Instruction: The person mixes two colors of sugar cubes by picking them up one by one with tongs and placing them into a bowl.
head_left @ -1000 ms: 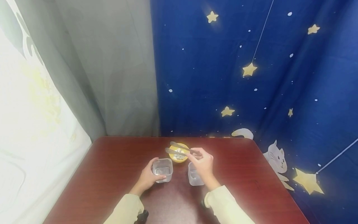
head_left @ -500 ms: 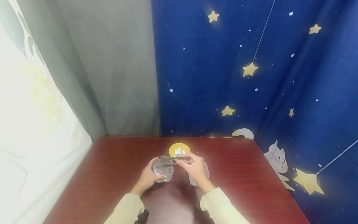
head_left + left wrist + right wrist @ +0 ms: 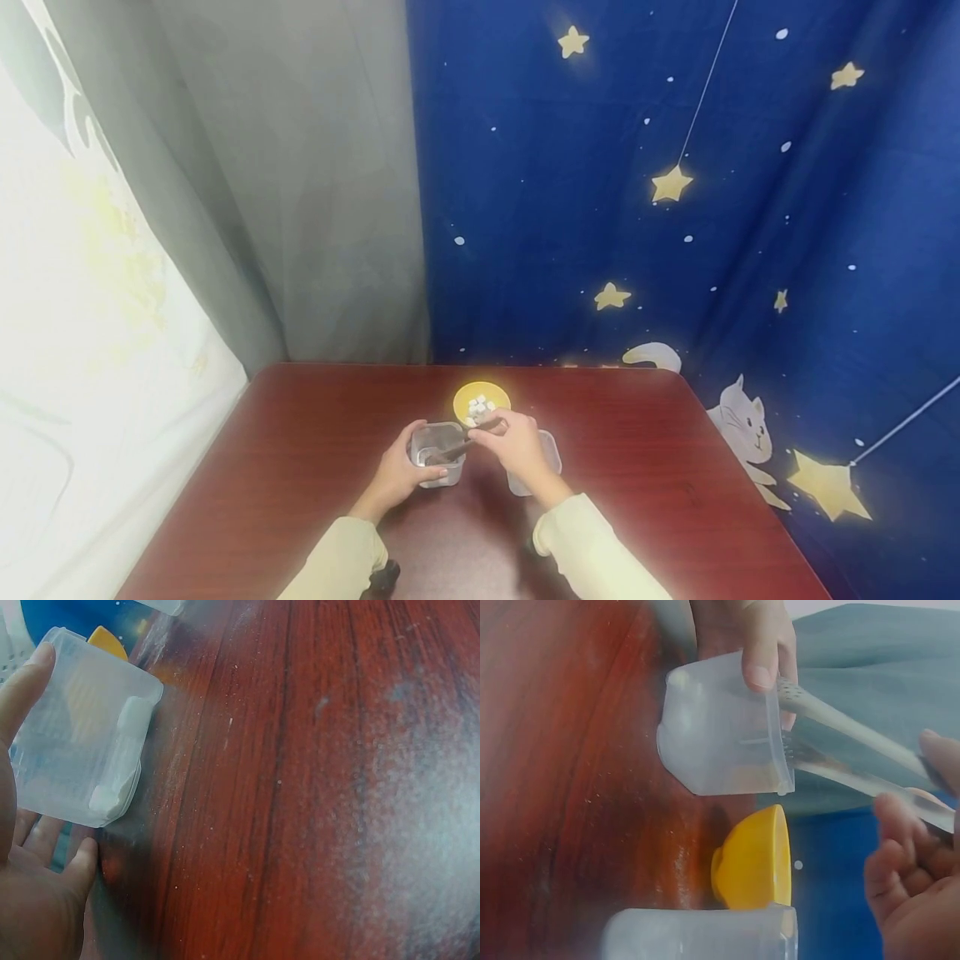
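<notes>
My left hand [image 3: 395, 467] grips a clear square plastic container [image 3: 720, 735], thumb on one side. White pieces [image 3: 135, 716] show through its wall near the bottom in the left wrist view. My right hand [image 3: 517, 454] holds metal tongs [image 3: 855, 731] with perforated ends. Their tips reach into the mouth of that container, the arms somewhat apart. Whether anything sits between the tips cannot be made out. Just beyond my right hand stands a yellow bowl [image 3: 754, 859], holding several white cubes [image 3: 480, 406].
A second clear plastic container [image 3: 553, 454] stands on the reddish-brown table [image 3: 337, 408], partly hidden under my right hand. A grey curtain [image 3: 330, 208] and a blue starry curtain [image 3: 525, 208] hang behind the table's far edge.
The tongs moved from above the yellow bowl left and toward me, then their tips dipped into the held container. My left hand and its container stayed nearly still.
</notes>
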`<state>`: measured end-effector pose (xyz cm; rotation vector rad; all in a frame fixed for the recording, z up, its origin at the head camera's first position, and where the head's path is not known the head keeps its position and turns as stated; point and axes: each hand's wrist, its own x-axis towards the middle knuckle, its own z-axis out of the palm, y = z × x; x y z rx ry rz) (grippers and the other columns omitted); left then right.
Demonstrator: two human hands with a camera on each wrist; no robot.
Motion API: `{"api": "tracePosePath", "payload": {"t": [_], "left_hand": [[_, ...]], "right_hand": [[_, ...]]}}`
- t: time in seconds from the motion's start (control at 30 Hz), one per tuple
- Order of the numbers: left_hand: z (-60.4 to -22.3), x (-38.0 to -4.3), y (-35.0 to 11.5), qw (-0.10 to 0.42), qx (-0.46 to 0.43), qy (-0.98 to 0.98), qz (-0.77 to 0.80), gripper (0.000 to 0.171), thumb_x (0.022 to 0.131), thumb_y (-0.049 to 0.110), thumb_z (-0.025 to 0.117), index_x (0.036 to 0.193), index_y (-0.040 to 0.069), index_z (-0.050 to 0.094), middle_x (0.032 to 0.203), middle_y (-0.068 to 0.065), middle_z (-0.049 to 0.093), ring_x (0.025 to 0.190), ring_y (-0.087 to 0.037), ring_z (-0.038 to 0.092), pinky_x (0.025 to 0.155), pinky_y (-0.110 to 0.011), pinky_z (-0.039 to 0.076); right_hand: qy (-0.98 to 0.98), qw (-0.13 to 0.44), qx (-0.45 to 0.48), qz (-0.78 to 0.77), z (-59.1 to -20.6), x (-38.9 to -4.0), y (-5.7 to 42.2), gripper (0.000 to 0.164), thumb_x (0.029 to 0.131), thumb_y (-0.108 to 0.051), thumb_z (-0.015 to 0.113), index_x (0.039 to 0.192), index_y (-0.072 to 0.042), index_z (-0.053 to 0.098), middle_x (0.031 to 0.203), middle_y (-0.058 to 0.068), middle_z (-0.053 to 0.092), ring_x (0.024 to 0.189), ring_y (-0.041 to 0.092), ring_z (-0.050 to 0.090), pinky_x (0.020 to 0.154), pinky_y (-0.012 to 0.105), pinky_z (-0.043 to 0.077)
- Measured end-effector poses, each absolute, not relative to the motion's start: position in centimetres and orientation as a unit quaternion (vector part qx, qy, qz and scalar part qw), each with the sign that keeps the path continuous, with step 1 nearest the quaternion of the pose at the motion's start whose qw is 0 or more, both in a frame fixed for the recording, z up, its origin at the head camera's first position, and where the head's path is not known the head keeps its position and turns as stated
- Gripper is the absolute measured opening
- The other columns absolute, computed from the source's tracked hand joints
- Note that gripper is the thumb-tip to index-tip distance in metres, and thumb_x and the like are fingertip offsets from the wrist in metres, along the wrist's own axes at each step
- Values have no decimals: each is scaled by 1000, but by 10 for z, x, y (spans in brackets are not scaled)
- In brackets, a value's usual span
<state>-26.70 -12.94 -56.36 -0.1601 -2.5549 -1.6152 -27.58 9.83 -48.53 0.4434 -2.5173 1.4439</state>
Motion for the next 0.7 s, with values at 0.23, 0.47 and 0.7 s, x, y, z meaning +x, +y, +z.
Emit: {"api": "tracePosePath", "payload": {"t": [0.23, 0.47, 0.7], "left_hand": [[-563, -267, -129, 55, -54, -838, -540, 100, 59, 28, 94, 142, 9, 44, 130, -13, 57, 108, -28, 59, 94, -46, 45], [-563, -267, -130, 57, -53, -837, -541, 99, 58, 28, 94, 142, 10, 44, 129, -13, 57, 106, -28, 59, 93, -46, 46], [-564, -268, -130, 54, -59, -837, -541, 99, 60, 29, 94, 142, 10, 43, 130, -14, 57, 106, -27, 59, 92, -46, 47]], "right_hand": [[-877, 87, 167, 441, -482, -282, 98, 27, 79, -30, 80, 95, -9, 75, 77, -5, 71, 65, 6, 64, 59, 26, 51], [-885, 68, 169, 428, -481, -283, 96, 21, 80, -33, 79, 93, -17, 75, 79, -8, 70, 65, 6, 63, 56, 25, 50], [-899, 102, 169, 392, -478, -290, 93, 20, 79, -38, 78, 82, -19, 74, 73, -9, 69, 67, 8, 61, 62, 27, 48]]}}
